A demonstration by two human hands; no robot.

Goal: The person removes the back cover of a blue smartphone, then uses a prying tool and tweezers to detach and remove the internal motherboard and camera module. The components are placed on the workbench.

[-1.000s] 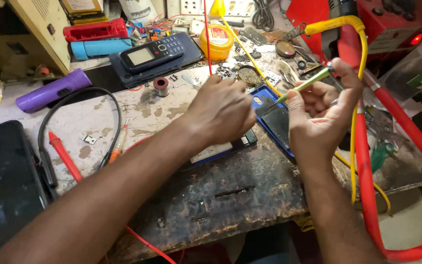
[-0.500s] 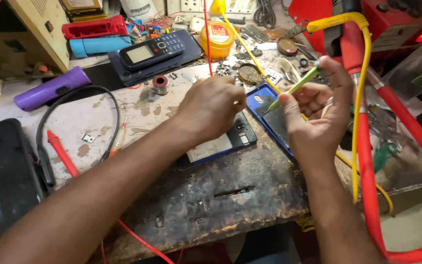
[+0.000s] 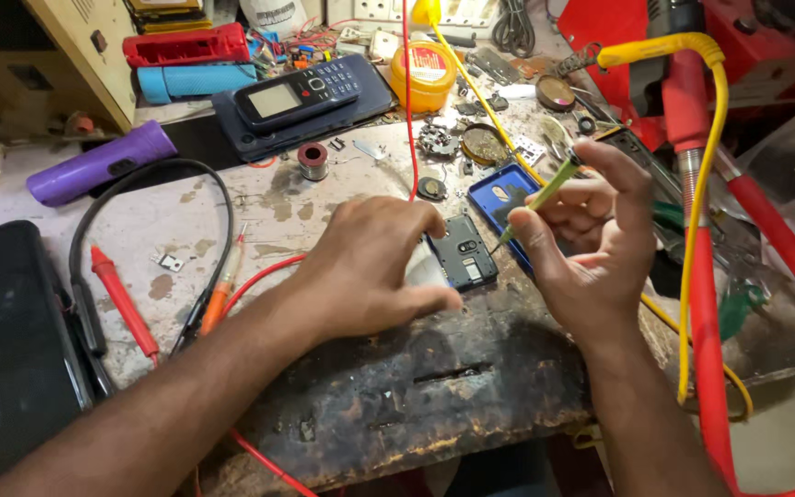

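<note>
Just below and to the left of the right hand point(image 3: 591, 248) lies the open phone point(image 3: 460, 253), flat on the tabletop point(image 3: 397, 387). That grip is pinched on a thin green screwdriver point(image 3: 545, 191), slanting tip-down toward the phone. Closer in, the left hand point(image 3: 370, 267) presses on the phone's left side, fingers closed around its edge.

Both forearms are bare to the picture's edge; the left hand point(image 3: 374, 271) and right hand point(image 3: 591, 244) wear no gloves or rings.
</note>
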